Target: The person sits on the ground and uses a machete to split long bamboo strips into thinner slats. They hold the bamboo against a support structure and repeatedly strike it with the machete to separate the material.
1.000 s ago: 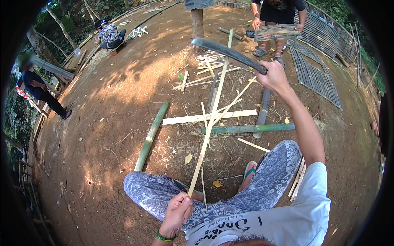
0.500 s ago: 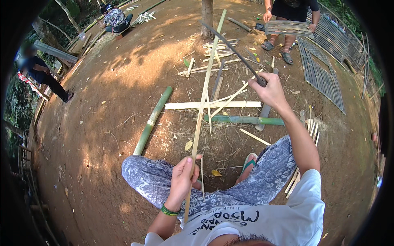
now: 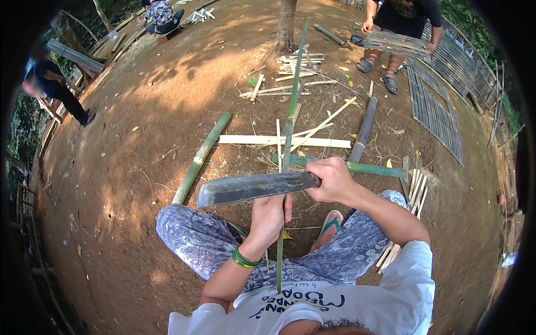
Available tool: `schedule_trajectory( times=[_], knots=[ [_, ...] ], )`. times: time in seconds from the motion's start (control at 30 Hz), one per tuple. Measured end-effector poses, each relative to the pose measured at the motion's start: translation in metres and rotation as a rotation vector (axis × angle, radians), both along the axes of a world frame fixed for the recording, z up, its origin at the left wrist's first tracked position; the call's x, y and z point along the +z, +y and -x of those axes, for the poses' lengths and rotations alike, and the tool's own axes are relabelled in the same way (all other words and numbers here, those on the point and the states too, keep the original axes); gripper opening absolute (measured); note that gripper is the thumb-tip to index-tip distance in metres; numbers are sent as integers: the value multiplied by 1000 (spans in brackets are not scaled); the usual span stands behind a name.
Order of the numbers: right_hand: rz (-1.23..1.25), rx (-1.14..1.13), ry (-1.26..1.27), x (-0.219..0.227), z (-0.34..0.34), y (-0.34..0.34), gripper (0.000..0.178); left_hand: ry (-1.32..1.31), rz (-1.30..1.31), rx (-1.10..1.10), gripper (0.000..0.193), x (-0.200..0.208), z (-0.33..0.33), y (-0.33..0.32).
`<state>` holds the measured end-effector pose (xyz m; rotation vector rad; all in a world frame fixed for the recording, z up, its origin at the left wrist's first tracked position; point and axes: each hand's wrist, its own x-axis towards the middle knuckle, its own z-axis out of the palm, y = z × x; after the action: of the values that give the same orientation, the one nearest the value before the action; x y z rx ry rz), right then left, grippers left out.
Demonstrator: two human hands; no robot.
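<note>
My right hand (image 3: 331, 180) is closed round the handle of a machete (image 3: 251, 188). The broad dark blade lies flat-side up, reaching left across the front of a long bamboo strip (image 3: 292, 100). Below the blade, my left hand (image 3: 267, 220) grips that strip, its upper fingers partly hidden by the steel. The strip's green face shows, its low end resting near my shirt and its far end pointing towards the tree. Whether the edge touches the strip, I cannot tell.
Before my legs lie a pale flat slat (image 3: 240, 139), green bamboo poles (image 3: 202, 156) and a dark pole (image 3: 365, 125). Split strips (image 3: 419, 192) are bundled at my right knee. A person (image 3: 399, 33) at the far right holds a slatted panel (image 3: 396, 43); two others are at left.
The machete has swung down from its raised position to lie across the strip. My left hand has shifted up and right, and the strip now shows green instead of its pale face.
</note>
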<state>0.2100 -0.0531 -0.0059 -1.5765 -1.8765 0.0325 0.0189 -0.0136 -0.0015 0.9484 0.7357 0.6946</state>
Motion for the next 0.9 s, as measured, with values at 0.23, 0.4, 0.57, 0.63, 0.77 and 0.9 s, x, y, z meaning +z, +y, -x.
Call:
schedule_trajectory(
  times=[0.23, 0.4, 0.57, 0.63, 0.77, 0.9],
  knots=[
    [-66, -35, -66, 8, -11, 1, 13, -1, -35, -84, 44, 11, 3, -5],
    [-150, -46, -134, 22, -15, 4, 12, -104, -55, -145, 39, 9, 10, -3],
    [-190, -202, -50, 33, -42, 15, 10, -259, -26, -184, 19, 14, 14, -12],
    [-201, -198, -74, 40, -32, 14, 10, -258, -27, -177, 20, 14, 15, -10],
    [-233, -188, -182, 46, -55, 19, 14, -274, -29, -216, 20, 15, 18, -7],
    [-266, -169, -163, 43, -40, 26, 14, -284, -36, -179, 20, 16, 20, 0]
  ],
)
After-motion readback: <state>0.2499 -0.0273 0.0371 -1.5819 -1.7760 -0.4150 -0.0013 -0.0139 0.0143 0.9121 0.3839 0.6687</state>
